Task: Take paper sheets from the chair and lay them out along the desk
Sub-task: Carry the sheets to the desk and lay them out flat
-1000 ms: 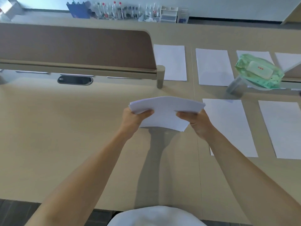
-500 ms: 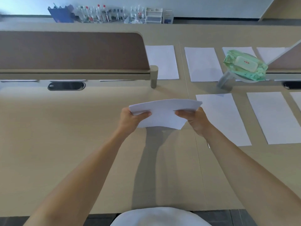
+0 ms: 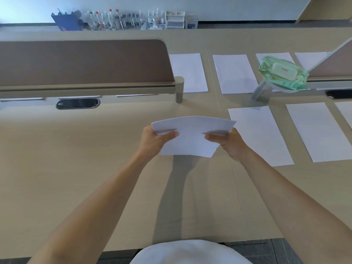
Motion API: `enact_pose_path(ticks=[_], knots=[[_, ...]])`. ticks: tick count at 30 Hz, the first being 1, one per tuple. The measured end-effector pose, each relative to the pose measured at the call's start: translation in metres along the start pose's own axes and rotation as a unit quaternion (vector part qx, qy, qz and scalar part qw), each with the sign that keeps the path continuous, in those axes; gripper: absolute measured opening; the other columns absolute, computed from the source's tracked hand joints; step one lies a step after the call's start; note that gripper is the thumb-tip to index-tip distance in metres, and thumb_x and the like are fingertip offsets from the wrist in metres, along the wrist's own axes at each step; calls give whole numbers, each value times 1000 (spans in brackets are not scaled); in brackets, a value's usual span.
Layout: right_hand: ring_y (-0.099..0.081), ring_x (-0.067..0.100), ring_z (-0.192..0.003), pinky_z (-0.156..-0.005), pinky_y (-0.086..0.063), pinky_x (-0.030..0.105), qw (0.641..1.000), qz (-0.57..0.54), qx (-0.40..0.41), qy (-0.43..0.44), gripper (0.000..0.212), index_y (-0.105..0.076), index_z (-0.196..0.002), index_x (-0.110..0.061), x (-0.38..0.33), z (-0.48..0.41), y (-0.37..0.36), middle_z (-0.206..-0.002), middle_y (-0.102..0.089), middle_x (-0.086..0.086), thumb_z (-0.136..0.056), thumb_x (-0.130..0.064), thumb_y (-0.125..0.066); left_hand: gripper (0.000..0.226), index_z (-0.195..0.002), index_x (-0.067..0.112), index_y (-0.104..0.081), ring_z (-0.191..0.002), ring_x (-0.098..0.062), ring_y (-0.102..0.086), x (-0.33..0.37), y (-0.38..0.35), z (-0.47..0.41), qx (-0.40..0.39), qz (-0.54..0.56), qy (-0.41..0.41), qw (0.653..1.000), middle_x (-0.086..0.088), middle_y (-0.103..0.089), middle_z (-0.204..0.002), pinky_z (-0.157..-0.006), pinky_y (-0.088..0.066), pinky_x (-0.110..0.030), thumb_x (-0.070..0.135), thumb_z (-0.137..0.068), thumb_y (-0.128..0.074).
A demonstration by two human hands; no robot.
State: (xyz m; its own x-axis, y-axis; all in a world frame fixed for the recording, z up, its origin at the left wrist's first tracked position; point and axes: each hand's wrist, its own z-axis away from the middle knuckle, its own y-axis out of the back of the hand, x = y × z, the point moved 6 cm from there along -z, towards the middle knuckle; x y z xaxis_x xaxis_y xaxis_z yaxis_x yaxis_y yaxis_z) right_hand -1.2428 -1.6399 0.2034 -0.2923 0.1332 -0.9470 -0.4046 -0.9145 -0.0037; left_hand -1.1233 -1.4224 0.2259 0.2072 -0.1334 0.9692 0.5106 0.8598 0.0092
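I hold a thin stack of white paper sheets (image 3: 192,136) above the beige desk (image 3: 76,168), bowed upward in the middle. My left hand (image 3: 155,140) grips its left edge and my right hand (image 3: 227,142) grips its right edge. Several single sheets lie flat on the desk: one just right of the stack (image 3: 261,134), another further right (image 3: 318,130), and a far row (image 3: 187,72) (image 3: 234,73). The chair is not in view.
A brown divider panel (image 3: 82,61) on a rail crosses the desk's left half, with a cable grommet (image 3: 78,103) before it. A green wet-wipes pack (image 3: 282,73) rests on a divider bracket at right. Bottles and organisers (image 3: 123,20) line the far wall.
Both hands keep their grip on the stack and hold nearly the same pose. The view has shifted slightly, so the laid sheets sit a little further right and lower.
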Motion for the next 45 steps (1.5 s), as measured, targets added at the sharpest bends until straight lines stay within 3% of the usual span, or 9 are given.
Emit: enact_pose_path(ticks=[8,13,16,20,23,30,33,38,45], knots=[[-68,26,-106,-93,-54,43,1000,11,1,7,62,-68,-115,-14,-2,3,-2,-112,-72,8,-59,-31,-90,19,-80,28,-79,-88,-17,-72,-1,2,-1,11,-9,1,1000,3,-77,-90,-88,-55,-48,10,-79,-82],[-70,3,-92,-81,-50,20,998,46,26,20,22,-72,-101,-23,-15,5,4,-97,-75,-11,-84,-10,-76,8,-80,18,-76,-80,-14,-72,11,5,-13,20,-6,4,1000,5,-76,-83,-79,-59,-40,11,-81,-81],[-69,7,-94,-85,-50,24,995,74,60,30,10,-71,-102,-26,-23,6,11,-98,-75,-11,-93,-23,-67,7,-83,14,-76,-79,-16,-72,22,6,-26,9,11,4,1000,2,-77,-86,-76,-60,-36,9,-81,-80],[-66,36,-94,-86,-53,48,988,109,100,44,40,-69,-104,-19,-29,5,12,-103,-71,16,-94,-55,-56,12,-93,9,-75,-90,-25,-72,30,5,-49,-27,73,26,997,-9,-76,-100,-84,-58,-40,7,-81,-78],[-48,23,-67,-63,-41,36,979,126,152,53,41,-59,-97,3,-24,2,11,-79,-57,11,-101,-37,-51,14,-95,9,-74,-93,-24,-72,24,-2,-69,-41,90,73,992,-8,-76,-101,-89,-57,-39,6,-81,-78],[-50,21,-72,-66,-41,34,972,83,207,-79,43,-55,-99,11,26,-24,36,-81,-54,8,-98,-32,-53,40,-117,16,-67,-97,-3,-65,-55,-24,-79,-143,81,258,952,11,-70,-105,-90,-45,-24,43,-88,-71],[-48,21,-69,-64,-41,31,969,122,182,-117,31,-57,-87,-4,44,-50,46,-78,-52,6,-100,-31,-51,21,-101,12,-63,-78,-17,-60,-92,-32,-79,-77,12,256,964,-1,-64,-83,-69,-46,-24,33,-99,-59],[-34,17,-56,-52,-25,28,950,259,91,-149,35,-34,-67,-17,66,-93,57,-64,-35,-1,-101,-24,-45,13,-95,20,-69,-92,-23,-69,-121,-39,-97,32,-35,227,973,0,-72,-96,-82,-55,-37,27,-99,-59],[-58,16,-76,-59,-43,28,932,302,43,-195,17,-55,-100,-14,88,-121,73,-86,-59,-5,-101,-26,-43,28,-98,9,-71,-89,-27,-69,-129,-54,-127,76,-167,242,953,-9,-72,-96,-81,-55,-40,35,-97,-60]])
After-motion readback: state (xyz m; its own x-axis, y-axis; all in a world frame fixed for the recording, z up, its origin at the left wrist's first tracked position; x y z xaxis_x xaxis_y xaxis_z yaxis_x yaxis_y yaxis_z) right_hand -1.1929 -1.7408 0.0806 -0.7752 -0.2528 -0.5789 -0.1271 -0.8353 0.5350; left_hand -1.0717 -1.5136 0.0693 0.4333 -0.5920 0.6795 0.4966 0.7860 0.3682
